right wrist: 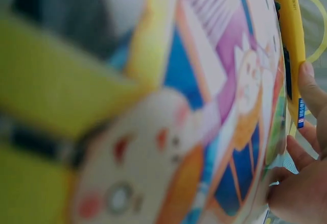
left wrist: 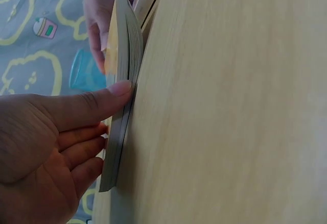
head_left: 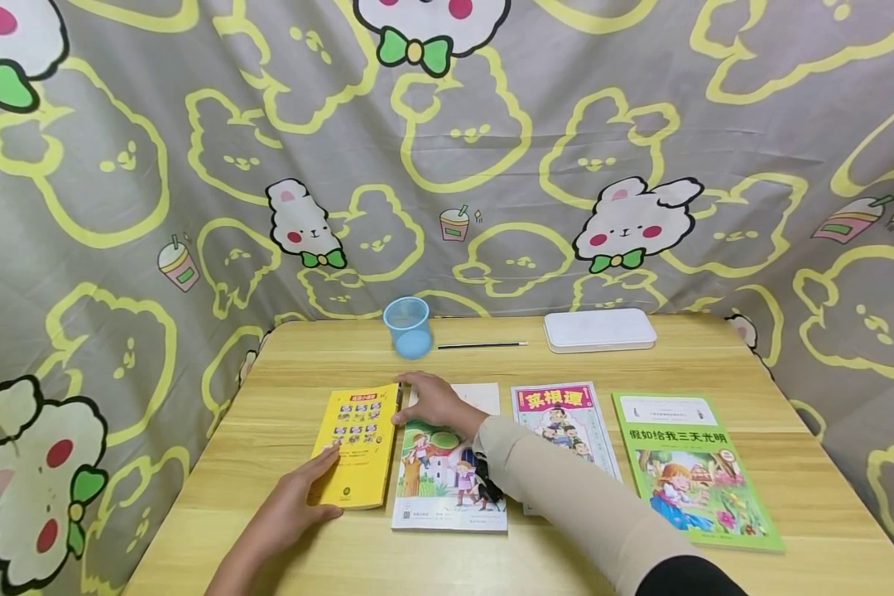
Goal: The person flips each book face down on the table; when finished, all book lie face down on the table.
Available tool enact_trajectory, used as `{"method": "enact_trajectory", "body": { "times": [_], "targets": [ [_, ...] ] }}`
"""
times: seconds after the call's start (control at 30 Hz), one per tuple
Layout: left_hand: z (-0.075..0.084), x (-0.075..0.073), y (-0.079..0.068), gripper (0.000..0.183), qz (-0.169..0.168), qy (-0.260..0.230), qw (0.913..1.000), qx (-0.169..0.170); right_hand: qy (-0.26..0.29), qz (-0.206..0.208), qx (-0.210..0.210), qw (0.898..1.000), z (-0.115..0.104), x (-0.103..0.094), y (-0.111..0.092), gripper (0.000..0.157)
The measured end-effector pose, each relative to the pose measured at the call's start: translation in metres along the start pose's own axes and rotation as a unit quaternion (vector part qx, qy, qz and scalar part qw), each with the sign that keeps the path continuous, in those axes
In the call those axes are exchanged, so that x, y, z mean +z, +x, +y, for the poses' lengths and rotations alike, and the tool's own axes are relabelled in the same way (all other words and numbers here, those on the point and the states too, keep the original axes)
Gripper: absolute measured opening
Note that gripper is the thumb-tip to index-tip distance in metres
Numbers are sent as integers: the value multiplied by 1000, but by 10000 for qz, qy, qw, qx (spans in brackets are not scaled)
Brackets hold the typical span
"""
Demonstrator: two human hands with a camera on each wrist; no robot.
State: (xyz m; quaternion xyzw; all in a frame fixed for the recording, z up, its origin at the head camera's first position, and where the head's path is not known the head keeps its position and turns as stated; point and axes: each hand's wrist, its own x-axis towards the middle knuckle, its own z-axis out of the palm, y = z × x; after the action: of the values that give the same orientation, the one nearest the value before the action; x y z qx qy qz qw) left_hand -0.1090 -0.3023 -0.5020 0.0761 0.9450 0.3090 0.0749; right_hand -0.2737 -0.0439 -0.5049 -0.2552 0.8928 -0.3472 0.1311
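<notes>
A yellow book (head_left: 358, 443) lies at the left of a row of books, its cover printed with small pictures. My left hand (head_left: 292, 505) holds its lower left corner, fingers at the cover's left side. In the left wrist view the thumb (left wrist: 97, 106) lies against the page edges of the yellow book (left wrist: 122, 81). My right hand (head_left: 439, 401) reaches across the neighbouring picture-cover book (head_left: 447, 488) and grips the yellow book's upper right corner. The right wrist view shows that thumb (right wrist: 309, 83) against the yellow spine (right wrist: 292, 40).
Further right lie a pink-titled book (head_left: 559, 401), partly under the right forearm, and a green book (head_left: 700, 480). Behind them stand a blue cup (head_left: 408, 327), a pencil (head_left: 483, 344) and a white case (head_left: 599, 329). A patterned curtain (head_left: 492, 165) hangs around the wooden table (head_left: 298, 356).
</notes>
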Motion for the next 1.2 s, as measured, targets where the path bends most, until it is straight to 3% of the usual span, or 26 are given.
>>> {"method": "enact_trajectory", "body": {
  "times": [0.5,0.83,1.2],
  "targets": [
    [-6,-2,1,91,16,-146,9999,-14,-1218,-80,150,9924,-7,5,3,78],
    [-2,-2,1,92,22,-96,9999,-96,-1420,-255,293,9891,-10,4,3,82],
    [-1,-1,2,93,37,-56,9999,-130,-1304,-237,-51,9912,-3,2,1,86]
  ]
}}
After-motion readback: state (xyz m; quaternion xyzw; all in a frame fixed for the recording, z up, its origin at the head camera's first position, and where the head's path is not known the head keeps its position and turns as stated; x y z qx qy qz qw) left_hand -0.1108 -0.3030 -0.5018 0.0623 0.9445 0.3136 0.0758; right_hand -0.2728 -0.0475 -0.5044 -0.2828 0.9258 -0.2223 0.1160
